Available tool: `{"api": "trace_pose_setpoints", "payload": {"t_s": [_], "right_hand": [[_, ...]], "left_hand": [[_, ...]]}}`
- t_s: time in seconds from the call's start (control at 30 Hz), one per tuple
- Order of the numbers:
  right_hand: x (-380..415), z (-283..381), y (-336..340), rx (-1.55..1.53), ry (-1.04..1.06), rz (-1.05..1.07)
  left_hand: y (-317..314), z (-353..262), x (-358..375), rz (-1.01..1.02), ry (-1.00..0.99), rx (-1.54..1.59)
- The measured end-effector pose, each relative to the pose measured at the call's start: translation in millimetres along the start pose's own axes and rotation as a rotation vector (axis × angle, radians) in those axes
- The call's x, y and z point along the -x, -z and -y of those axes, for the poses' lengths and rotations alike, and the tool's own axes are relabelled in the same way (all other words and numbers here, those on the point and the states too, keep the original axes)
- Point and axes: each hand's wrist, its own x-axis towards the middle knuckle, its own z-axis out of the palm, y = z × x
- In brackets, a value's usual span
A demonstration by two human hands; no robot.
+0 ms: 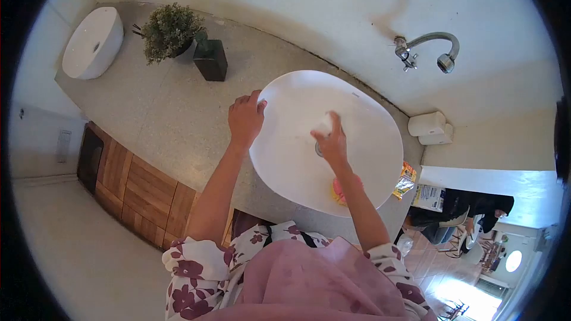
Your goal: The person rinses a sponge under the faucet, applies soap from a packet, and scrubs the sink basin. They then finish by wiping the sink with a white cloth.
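A white oval wash basin [285,169] sits on the grey counter in front of me. My left hand [246,117] grips the basin's left rim, its fingers curled at the edge. Inside the bowl, my right hand [333,141] is closed around a small white wad [324,123], which looks like tissue and is partly hidden by the fingers. The metal drain [319,148] lies right beside this hand. Beneath my right forearm, a pink and yellow item [338,191] rests near the front of the bowl; the arm partly covers it.
A wall tap [428,53] juts out above the basin. Two white paper rolls [427,125] and a yellow-orange packet [405,179] lie to the right. Leftward stand a dark box [210,60], a potted plant [171,32] and another basin [93,43]. A person [476,205] sits at far right.
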Motion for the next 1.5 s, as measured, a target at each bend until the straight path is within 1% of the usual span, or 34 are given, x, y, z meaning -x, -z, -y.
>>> {"api": "trace_pose_setpoints", "payload": {"t_s": [0.03,0.1,0.17,0.23,0.27,0.3,0.33,0.37,0.43,0.47,0.53,0.57,0.63,0.67,0.7,0.77,0.83,0.87,0.93,0.97,1.03,1.07,1.13,1.27,1.33,1.4,1.43,1.5], "right_hand": [[11,-3,1,0.043,0.028,0.039],[33,-5,6,0.021,0.035,0.069],[32,-3,8,-0.003,0.041,0.093],[8,2,5,-0.016,-0.076,0.049],[-4,4,4,-0.019,-0.08,0.049],[-18,5,2,-0.013,-0.063,-0.007],[-25,6,1,-0.008,-0.045,-0.063],[-21,4,0,-0.011,-0.047,-0.064],[-7,-5,1,0.147,0.176,-0.035],[8,-8,3,0.151,0.18,-0.033],[35,-8,6,0.023,0.119,0.047],[31,-10,4,0.025,0.122,0.052],[18,-10,0,-0.012,0.015,0.003],[4,-9,-1,-0.015,0.013,0.002],[-14,-1,1,-0.003,0.011,-0.044],[-21,1,3,0.005,0.008,-0.096],[-19,1,5,0.049,-0.016,-0.018],[-6,1,6,0.051,-0.014,-0.016],[25,6,8,-0.018,-0.049,0.126],[23,4,7,-0.016,-0.045,0.13],[24,-2,2,-0.017,0.017,0.065],[15,-7,-2,-0.018,0.016,0.063],[-12,-4,-12,-0.034,0.009,-0.031],[-6,5,-14,-0.009,0.052,-0.004],[6,2,-15,-0.042,0.165,0.091],[-8,5,-15,-0.023,0.164,0.077],[-18,10,-14,-0.004,0.161,0.058],[-32,19,-13,-0.03,0.121,0.041]], "left_hand": [[0,0,-1,-0.004,0.004,0.002],[0,-1,0,-0.02,-0.001,-0.012],[1,-1,0,-0.018,0.001,-0.005],[3,-3,-1,-0.012,-0.004,-0.004],[5,-4,-1,-0.004,0.001,0.0],[4,-4,0,0.005,0.006,0.003],[4,-4,0,0.006,0.003,0.0],[4,-4,1,-0.012,-0.006,-0.005],[4,-3,0,-0.034,-0.011,-0.005],[4,-3,0,-0.029,-0.011,-0.009],[2,-2,0,-0.028,-0.006,-0.01],[1,-1,-1,-0.038,-0.014,-0.007],[2,0,-1,-0.043,-0.03,-0.008],[3,-1,-2,-0.023,-0.017,0.004],[4,-2,-1,-0.001,-0.006,0.014],[5,-4,0,0.001,-0.004,0.002],[5,-4,-1,-0.006,0.003,-0.005],[4,-3,-1,-0.013,-0.004,-0.009],[1,-1,-1,-0.023,-0.006,-0.011],[0,-1,-1,-0.037,-0.017,-0.006],[1,-1,0,-0.046,-0.031,-0.003],[1,-1,0,-0.04,-0.031,-0.002],[2,-2,0,-0.035,-0.029,-0.002],[4,-4,-1,-0.036,-0.013,-0.002],[2,-2,0,-0.036,-0.007,-0.009],[0,0,0,-0.109,-0.079,-0.017],[1,-1,0,-0.109,-0.078,-0.018],[4,-2,1,-0.02,-0.014,0.001]]}}
